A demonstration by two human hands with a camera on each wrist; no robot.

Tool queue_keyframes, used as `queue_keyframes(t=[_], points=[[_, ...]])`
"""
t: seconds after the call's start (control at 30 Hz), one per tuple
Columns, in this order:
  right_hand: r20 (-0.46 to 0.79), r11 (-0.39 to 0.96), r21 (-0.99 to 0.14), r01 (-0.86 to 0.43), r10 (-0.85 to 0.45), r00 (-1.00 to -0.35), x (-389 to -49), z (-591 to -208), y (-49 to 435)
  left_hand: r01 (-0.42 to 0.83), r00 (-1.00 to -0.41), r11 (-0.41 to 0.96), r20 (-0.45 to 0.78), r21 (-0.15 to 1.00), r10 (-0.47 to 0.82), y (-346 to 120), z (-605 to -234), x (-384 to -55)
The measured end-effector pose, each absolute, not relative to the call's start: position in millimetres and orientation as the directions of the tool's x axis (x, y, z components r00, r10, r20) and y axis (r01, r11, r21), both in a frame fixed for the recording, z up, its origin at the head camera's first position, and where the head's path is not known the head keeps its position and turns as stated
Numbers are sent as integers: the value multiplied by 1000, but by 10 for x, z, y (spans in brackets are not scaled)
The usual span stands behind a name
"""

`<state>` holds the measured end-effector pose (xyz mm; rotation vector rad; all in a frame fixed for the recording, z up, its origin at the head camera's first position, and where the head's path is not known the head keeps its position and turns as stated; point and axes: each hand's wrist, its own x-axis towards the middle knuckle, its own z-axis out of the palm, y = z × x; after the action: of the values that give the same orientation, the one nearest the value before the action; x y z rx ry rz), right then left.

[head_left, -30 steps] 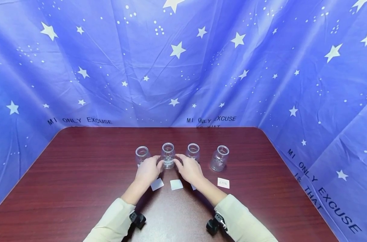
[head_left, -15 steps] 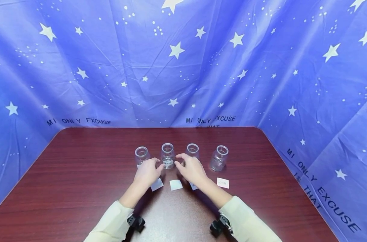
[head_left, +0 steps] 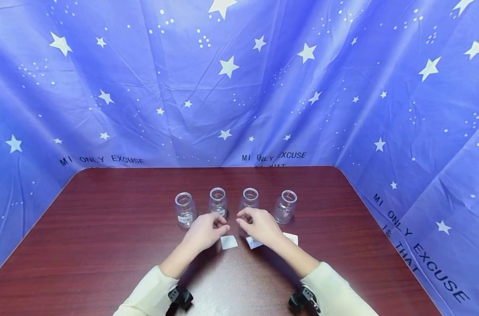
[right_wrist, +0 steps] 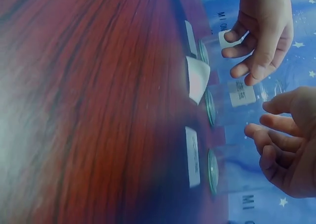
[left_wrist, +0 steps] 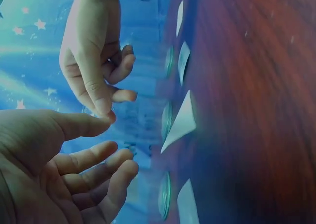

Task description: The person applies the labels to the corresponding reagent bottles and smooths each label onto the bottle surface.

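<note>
Across the middle of the dark red table point(head_left: 85, 263), four glass jars stand upright in a row, each a little apart from its neighbour. The first jar point(head_left: 184, 208) from the left bears a white label point(head_left: 185, 218), and so does the second jar point(head_left: 217, 201), partly behind the left hand point(head_left: 204, 230). The third jar point(head_left: 250, 196) has its lower part hidden by the right hand point(head_left: 262, 226), and the fourth jar point(head_left: 285, 208) stands to that hand's far right. Both hands are raised on the near side of the row, a narrow gap between their fingertips; on each, the fingers bend loosely, with the thumb held apart from the index finger. Four paper slips lie nearer than the jars: a first slip point(left_wrist: 187, 204) at the left wrist view's lower edge, a bent second slip point(head_left: 229, 242) just in front of the gap, and a third slip point(head_left: 253, 242) and fourth slip point(head_left: 291, 238) partly covered by the right hand and wrist. Wide stretches of wood run from the row's ends to the side edges, a strip separates it from the far edge and the starry blue cloth point(head_left: 192, 79), and more wood lies between the forearms.
</note>
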<state>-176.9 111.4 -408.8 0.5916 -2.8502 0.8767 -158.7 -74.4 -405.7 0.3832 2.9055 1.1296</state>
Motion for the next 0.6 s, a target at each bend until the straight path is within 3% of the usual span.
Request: queue_keyframes(t=[0.23, 0.6], points=[[190, 745, -527, -410, -367, -911, -1730, -4120, 1328, 286, -943, 662, 80, 693, 322, -575, -4129, -1541], [88, 748, -477, -462, -482, -872, -1709, -4218, 1652, 326, -922, 719, 37, 614, 387, -302, -4213, -1539]])
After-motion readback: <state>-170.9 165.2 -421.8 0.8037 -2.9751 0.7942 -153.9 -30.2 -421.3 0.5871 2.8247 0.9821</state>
